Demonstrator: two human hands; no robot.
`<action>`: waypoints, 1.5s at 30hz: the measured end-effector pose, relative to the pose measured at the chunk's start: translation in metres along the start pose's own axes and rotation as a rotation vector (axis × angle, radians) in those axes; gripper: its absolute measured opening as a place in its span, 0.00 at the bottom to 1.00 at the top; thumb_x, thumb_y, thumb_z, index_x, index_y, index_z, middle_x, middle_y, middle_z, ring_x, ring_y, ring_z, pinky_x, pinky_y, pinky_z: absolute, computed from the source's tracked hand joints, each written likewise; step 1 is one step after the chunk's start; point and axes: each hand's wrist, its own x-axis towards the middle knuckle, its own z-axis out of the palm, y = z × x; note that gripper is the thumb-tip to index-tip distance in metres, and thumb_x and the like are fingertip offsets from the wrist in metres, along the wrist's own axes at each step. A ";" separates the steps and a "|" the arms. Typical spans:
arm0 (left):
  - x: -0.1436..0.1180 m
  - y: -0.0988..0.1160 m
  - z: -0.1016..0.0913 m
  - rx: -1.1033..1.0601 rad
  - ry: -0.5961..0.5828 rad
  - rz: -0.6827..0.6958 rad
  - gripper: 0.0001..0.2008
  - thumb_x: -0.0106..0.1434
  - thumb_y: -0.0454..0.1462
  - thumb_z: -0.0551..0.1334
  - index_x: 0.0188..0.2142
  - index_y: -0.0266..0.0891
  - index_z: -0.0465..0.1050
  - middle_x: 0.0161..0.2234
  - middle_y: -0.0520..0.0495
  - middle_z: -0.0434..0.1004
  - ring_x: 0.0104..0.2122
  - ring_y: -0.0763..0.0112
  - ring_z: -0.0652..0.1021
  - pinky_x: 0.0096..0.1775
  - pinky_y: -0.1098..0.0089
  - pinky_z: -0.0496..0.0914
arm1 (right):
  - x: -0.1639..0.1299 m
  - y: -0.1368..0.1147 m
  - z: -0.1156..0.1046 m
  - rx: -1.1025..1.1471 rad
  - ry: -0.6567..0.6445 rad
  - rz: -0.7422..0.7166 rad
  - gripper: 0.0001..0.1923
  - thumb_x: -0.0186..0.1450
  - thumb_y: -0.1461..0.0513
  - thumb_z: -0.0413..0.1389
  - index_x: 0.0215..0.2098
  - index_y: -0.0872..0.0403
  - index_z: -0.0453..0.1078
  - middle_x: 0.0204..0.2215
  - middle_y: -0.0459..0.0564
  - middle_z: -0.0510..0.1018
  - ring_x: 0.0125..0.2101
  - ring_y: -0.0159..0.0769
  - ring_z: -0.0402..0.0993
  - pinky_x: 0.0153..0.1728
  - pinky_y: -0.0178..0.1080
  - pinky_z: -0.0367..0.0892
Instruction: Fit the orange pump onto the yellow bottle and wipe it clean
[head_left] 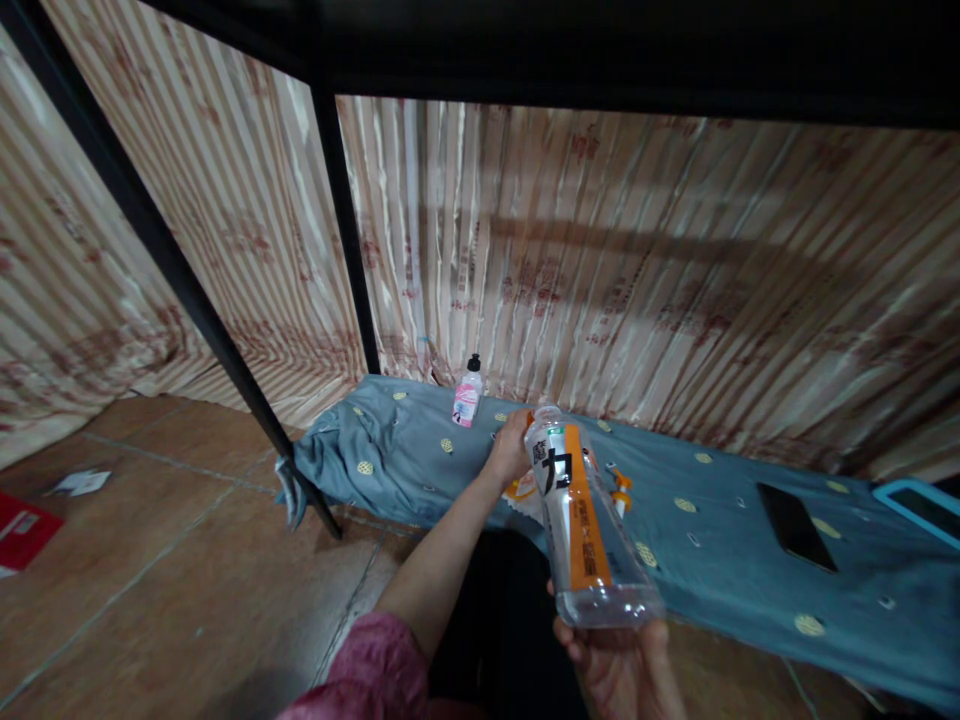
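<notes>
Head view: to the right of the pink bottle [466,398], and nearer the person, the clear bottle [589,525] is held up over the near side of the patterned cloth [405,460]. The right hand [611,655] has its fingers and thumb curled around the base, opened about as wide as the bottle is broad. The left hand [511,447], also to the right of the pink bottle, is bent at the neck; the bottle hides part of its fingers, so I cannot tell how far they close or whether they grip anything. To handle it well, I would let the right hand bear the base steadily and the left steady the neck, with light pressure, since the thin plastic would probably dent under a hard squeeze. The neck points away from the person and a little left, roughly toward the back edge of the cloth, while the base faces the person. Its long axis slants between those ends, with the orange label turned up to the camera; the exact tilt is hard to judge. Well to the right of the pink bottle lies a phone [795,525].
</notes>
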 end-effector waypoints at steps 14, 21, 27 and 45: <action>0.000 0.004 -0.002 0.019 -0.009 -0.007 0.18 0.59 0.33 0.62 0.50 0.36 0.66 0.48 0.40 0.74 0.50 0.58 0.74 0.52 0.58 0.71 | -0.001 -0.002 0.004 -0.004 0.008 0.001 0.27 0.46 0.40 0.69 0.33 0.52 0.82 0.34 0.56 0.86 0.23 0.33 0.79 0.24 0.29 0.73; -0.001 0.006 -0.003 0.000 -0.001 -0.014 0.17 0.60 0.34 0.61 0.49 0.37 0.67 0.47 0.41 0.74 0.49 0.59 0.74 0.52 0.57 0.71 | 0.000 0.000 0.000 0.008 0.004 0.008 0.28 0.46 0.40 0.69 0.34 0.51 0.81 0.35 0.57 0.86 0.24 0.34 0.79 0.24 0.31 0.73; -0.001 0.007 -0.004 -0.006 -0.007 -0.017 0.17 0.59 0.34 0.62 0.49 0.35 0.68 0.47 0.39 0.74 0.49 0.56 0.74 0.52 0.56 0.71 | 0.000 -0.001 0.001 0.010 -0.009 0.003 0.27 0.47 0.40 0.69 0.34 0.52 0.82 0.35 0.57 0.86 0.24 0.33 0.79 0.24 0.30 0.73; -0.001 0.006 -0.004 -0.007 0.002 -0.015 0.18 0.59 0.33 0.62 0.50 0.34 0.68 0.47 0.38 0.74 0.49 0.57 0.75 0.52 0.57 0.71 | 0.000 -0.001 -0.001 0.016 -0.027 -0.003 0.26 0.50 0.42 0.69 0.36 0.52 0.82 0.36 0.58 0.86 0.25 0.34 0.80 0.25 0.30 0.73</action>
